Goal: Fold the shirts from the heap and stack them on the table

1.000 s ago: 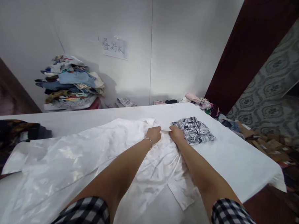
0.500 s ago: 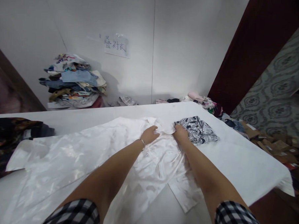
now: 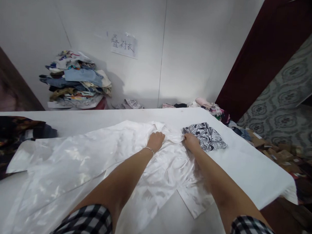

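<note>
Looking down from the head camera, I see both bare arms stretched out over a shiny white shirt (image 3: pixel 97 162) spread flat across the white tabletop (image 3: pixel 252 169). My left hand (image 3: pixel 155 141) rests knuckles-up near the shirt's collar end, its grip curled shut with the fingers pressed into the fabric; a thin bracelet (image 3: pixel 149 149) circles that wrist. My right hand (image 3: pixel 191 142) lies just beside it on the same edge of the shirt, fingers bent down onto the cloth, though I cannot tell whether that grip is pinching the fabric or only pressing on it. A small gap of crumpled white cloth sits between the two hands.

Just beyond the right hand, touching or nearly touching the shirt's edge, lies a folded black-and-white patterned garment (image 3: pixel 205 136). A dark patterned cloth (image 3: pixel 7 138) covers the far left of the tabletop. Against the wall behind stands a pile of folded clothes (image 3: pixel 76 82), with a paper sign (image 3: pixel 123 45) taped above it. More loose clothing (image 3: pixel 210 107) is heaped at the tabletop's far right corner. Checked sleeves (image 3: pixel 89 221) show at the bottom.
</note>
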`<state>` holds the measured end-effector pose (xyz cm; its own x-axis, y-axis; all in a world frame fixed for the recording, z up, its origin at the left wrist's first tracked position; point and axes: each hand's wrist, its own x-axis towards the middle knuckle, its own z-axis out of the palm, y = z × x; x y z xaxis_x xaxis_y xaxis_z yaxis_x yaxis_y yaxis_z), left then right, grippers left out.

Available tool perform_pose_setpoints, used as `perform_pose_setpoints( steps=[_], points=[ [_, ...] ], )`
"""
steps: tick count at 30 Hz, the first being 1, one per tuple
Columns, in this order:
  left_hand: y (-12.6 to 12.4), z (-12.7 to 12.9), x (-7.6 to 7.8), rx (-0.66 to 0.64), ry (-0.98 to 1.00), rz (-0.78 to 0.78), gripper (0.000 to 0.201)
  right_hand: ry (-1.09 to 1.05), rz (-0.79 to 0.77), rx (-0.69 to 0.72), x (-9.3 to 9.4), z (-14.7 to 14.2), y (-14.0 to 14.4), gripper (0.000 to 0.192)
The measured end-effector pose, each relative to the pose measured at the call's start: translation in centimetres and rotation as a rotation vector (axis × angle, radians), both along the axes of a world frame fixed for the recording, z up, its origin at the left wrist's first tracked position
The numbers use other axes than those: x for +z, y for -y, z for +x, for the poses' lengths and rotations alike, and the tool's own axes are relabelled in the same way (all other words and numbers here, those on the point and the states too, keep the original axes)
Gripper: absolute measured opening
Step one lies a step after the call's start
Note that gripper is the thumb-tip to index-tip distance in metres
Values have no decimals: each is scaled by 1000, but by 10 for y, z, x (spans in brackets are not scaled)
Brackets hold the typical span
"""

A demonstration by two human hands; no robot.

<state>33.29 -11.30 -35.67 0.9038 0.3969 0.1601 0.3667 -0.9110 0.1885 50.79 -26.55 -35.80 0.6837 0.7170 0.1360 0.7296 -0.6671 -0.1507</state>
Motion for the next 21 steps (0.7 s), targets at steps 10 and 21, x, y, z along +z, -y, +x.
perform_pose_setpoints(
  steps=[10, 21],
  points=[
    [21, -54, -9, -138, -31, 48, 50, -134, -88, 403, -8, -49, -14, 57],
    [29, -149, 33, -227, -11, -190, 29, -272, -36, 344, 5, -64, -1, 53]
  ],
)
